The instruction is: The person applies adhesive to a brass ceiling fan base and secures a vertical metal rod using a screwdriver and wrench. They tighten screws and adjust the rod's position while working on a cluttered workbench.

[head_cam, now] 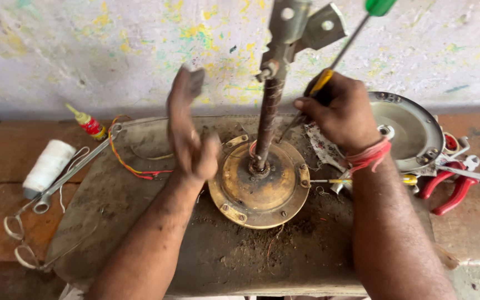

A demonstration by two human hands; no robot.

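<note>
A round, dirty brass-coloured fan motor housing (262, 186) lies on a grimy board, with a rusty shaft (268, 119) rising from its middle to a grey metal bracket (301, 25). My right hand (337, 111) grips a screwdriver with a green and yellow handle (362, 28), its tip pointing down toward the housing near the shaft. My left hand (190, 136) hovers blurred just left of the housing, fingers apart, holding nothing.
A grey metal cover dish (412, 130) and red-handled pliers (451, 189) lie to the right. On the left are a spool of white thread (48, 166), a spanner (76, 169), a small glue bottle (87, 123) and red-yellow wires (131, 166). A paint-spattered wall stands behind.
</note>
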